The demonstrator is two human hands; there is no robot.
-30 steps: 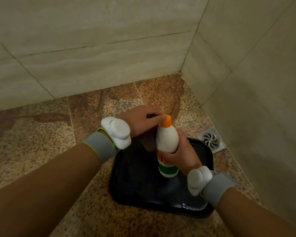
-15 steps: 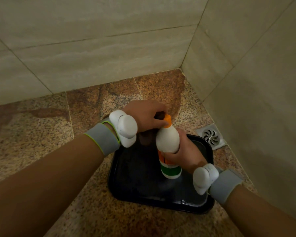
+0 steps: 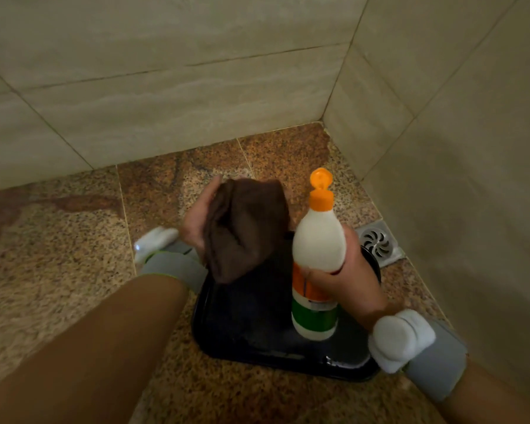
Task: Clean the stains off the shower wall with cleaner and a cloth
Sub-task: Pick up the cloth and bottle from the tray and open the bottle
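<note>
My right hand (image 3: 346, 270) grips a white cleaner bottle (image 3: 317, 240) with an orange and green label, held upright above a black tray (image 3: 257, 338). Its orange flip cap (image 3: 321, 179) stands open. My left hand (image 3: 196, 221) is palm up to the left of the bottle and holds a folded dark brown cloth (image 3: 242, 228), which drapes over the palm. The beige tiled shower walls (image 3: 166, 96) meet in a corner behind both hands.
The tray lies on a speckled brown granite floor (image 3: 58, 255). A square metal floor drain (image 3: 378, 243) sits by the right wall, just beyond the tray. Both wrists wear grey bands with white sensor pods.
The bottle's orange cap has been flipped open. My left hand left the cap, turned palm up and now holds the brown cloth. The bottle has risen slightly.
</note>
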